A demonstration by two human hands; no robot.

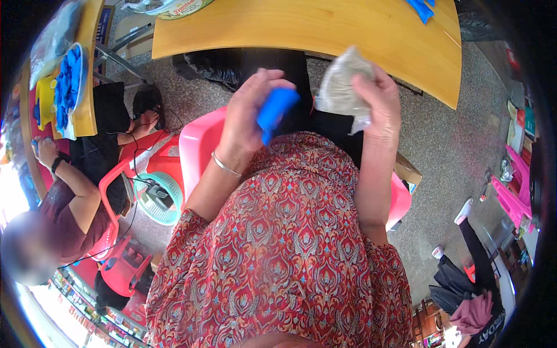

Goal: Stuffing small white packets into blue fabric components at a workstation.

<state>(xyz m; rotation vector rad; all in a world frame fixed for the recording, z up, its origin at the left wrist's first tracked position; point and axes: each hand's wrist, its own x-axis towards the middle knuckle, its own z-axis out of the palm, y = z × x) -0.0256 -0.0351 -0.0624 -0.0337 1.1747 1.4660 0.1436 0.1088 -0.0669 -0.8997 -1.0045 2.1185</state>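
While a wooden table [307,26] stretches across the far side of my view, I sit on a pink chair [199,139], with a turquoise basket [174,191] to its left. Over my lap, well apart from each other, are my two hands. My right hand [380,101] is clamped on a clear bag [343,87] with greyish contents, thumb against fingers, the bag tilting up toward the table and its lower corner hanging loose. My left hand [248,110] is closed on a blue piece [277,110], which sits on its inner side, facing the bag without touching it; blur hides how the fingertips meet it. Around that wrist runs a thin silvery bangle [225,165].
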